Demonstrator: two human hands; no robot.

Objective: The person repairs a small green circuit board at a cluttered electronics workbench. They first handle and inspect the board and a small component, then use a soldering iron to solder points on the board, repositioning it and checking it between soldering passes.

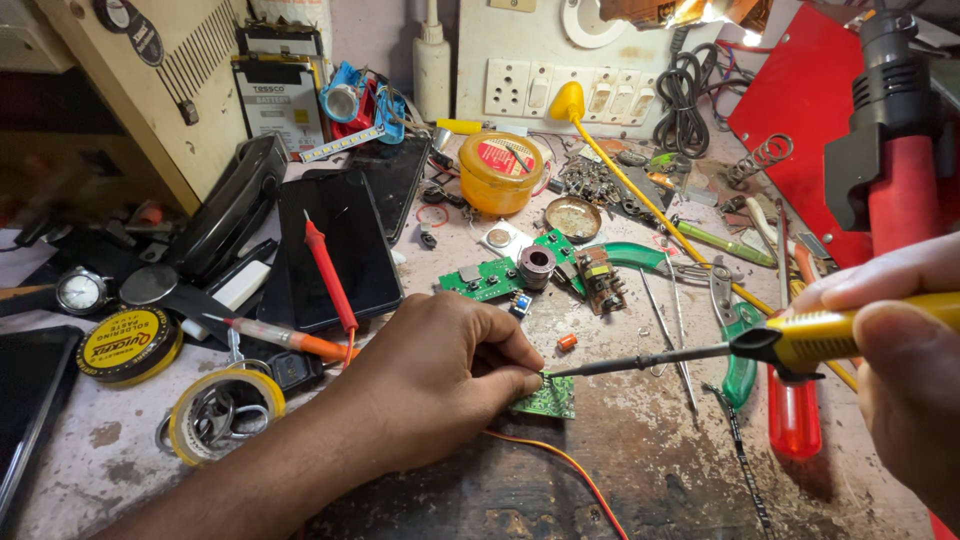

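My left hand (440,375) rests on the worn workbench (640,470) and pinches the left edge of a small green circuit board (552,398). An orange wire (570,465) trails from under the hand toward the front. My right hand (905,355) grips the yellow handle of a soldering iron (800,342). The iron's dark metal tip (552,374) points left and touches the top edge of the small board, right by my left fingertips.
Other green circuit boards (495,278) lie behind. A yellow solder paste tin (500,170), red probe (328,270), dark phones (335,245), tape roll (212,415), green-handled pliers (740,330) and a red screwdriver (795,415) crowd the bench. A red-handled hot air gun (900,150) stands at right.
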